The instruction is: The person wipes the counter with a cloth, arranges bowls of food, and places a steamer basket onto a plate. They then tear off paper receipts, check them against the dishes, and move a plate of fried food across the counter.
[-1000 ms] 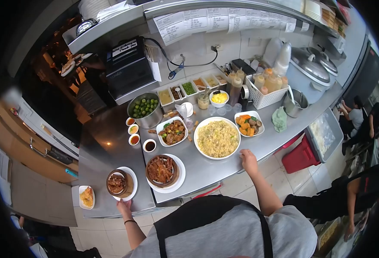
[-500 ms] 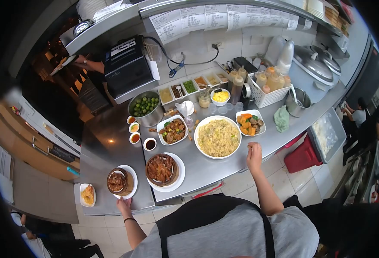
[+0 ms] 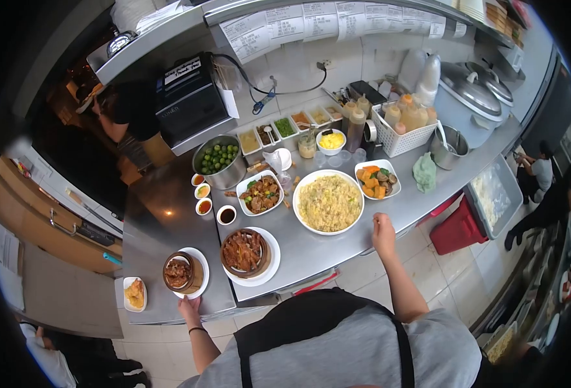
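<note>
My left hand (image 3: 189, 306) grips the near rim of a white plate (image 3: 199, 279) that carries a small bamboo steamer (image 3: 177, 272) of brown food, at the steel counter's near left edge. My right hand (image 3: 384, 231) rests on the counter with its fingers curled, holding nothing I can see, just right of a large white bowl of fried rice (image 3: 328, 202). Between my hands sits a second, larger steamer (image 3: 244, 251) of braised pieces on a white plate.
A square dish of braised meat (image 3: 260, 194), a dish of orange vegetables (image 3: 377, 179), several sauce cups (image 3: 202, 191), a pot of limes (image 3: 218, 158) and a bottle basket (image 3: 402, 132) stand further back. A small plate (image 3: 133, 293) sits at far left. People move behind the counter and at right.
My right hand slid rightward along the counter edge, lifted a little, then settled down again. The left hand stays on the plate. A person behind the counter moved closer.
</note>
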Available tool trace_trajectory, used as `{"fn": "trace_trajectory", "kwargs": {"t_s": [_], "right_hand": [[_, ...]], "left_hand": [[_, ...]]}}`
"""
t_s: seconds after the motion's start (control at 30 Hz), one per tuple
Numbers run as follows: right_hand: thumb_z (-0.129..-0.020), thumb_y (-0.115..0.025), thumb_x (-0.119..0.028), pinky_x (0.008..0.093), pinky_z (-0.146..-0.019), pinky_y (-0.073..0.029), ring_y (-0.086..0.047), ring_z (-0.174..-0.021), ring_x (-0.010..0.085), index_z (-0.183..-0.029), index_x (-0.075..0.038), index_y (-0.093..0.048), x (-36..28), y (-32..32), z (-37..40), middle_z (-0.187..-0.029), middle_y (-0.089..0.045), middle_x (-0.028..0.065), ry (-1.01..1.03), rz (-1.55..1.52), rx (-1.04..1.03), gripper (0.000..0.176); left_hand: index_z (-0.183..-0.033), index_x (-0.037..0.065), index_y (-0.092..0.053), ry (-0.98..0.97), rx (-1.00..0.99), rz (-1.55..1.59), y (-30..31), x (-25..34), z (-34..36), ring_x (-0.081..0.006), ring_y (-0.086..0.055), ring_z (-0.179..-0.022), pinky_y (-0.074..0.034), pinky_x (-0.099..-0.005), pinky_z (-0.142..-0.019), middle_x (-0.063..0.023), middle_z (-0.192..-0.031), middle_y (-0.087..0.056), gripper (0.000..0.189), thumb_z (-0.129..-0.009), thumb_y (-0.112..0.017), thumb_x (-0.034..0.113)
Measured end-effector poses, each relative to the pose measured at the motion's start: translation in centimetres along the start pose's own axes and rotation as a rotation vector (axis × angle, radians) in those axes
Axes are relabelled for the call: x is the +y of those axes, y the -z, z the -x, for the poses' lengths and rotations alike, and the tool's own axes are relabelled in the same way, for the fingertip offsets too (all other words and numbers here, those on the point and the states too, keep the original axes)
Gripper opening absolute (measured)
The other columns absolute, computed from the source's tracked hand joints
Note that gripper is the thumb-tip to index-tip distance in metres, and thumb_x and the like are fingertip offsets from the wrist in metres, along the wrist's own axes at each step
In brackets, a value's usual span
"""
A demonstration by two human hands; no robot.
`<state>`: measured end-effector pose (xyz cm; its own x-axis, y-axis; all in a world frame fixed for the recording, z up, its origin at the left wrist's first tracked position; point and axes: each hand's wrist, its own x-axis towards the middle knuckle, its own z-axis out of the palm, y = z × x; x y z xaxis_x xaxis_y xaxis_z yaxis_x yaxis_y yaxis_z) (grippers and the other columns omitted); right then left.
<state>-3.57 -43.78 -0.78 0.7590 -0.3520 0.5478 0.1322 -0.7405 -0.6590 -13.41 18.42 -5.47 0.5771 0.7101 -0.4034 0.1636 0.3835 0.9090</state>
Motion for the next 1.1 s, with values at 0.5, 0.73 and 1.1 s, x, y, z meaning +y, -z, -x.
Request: {"fn": "trace_trajectory", "kwargs": {"t_s": [0.5,0.73,1.1], "right_hand": [[-0.082,-0.046,-0.008,0.0444,-0.059,-0.044,-0.055,-0.07,0.0374,-0.089,-0.009,-0.044,1.4,-1.2,2.1,-0.085,-0.055,0.016,-0.159,0.259,-0.258,0.007],[-0.081,-0.047,-0.006,0.0439,-0.06,-0.043,-0.055,-0.071,0.0352,-0.088,-0.008,-0.044,1.0,-0.8,2.0,-0.086,-0.055,0.0139,-0.156,0.163,-0.154,0.008],[-0.08,-0.047,-0.005,0.0421,-0.06,-0.043,-0.055,-0.071,0.0342,-0.086,-0.007,-0.045,1.5,-1.0,1.9,-0.084,-0.054,0.0129,-0.084,0.112,-0.003,0.007]], "left_hand": [[-0.105,0.001,-0.041,0.006,-0.044,0.012,0.6,-0.2,-0.6,-0.0262,-0.061,-0.074,-0.055,-0.033,-0.061,-0.0162,-0.095,-0.056,0.021,-0.088,-0.041,0.012],[-0.106,0.002,-0.04,0.029,-0.026,0.012,0.7,-0.5,-1.2,-0.0267,-0.062,-0.073,-0.054,-0.0322,-0.06,-0.015,-0.093,-0.057,0.022,-0.087,-0.042,0.012],[-0.105,0.002,-0.041,0.016,-0.023,-0.016,0.8,-0.5,-1.1,-0.0253,-0.062,-0.074,-0.054,-0.0325,-0.06,-0.0152,-0.092,-0.057,0.02,-0.088,-0.042,0.013]]}}
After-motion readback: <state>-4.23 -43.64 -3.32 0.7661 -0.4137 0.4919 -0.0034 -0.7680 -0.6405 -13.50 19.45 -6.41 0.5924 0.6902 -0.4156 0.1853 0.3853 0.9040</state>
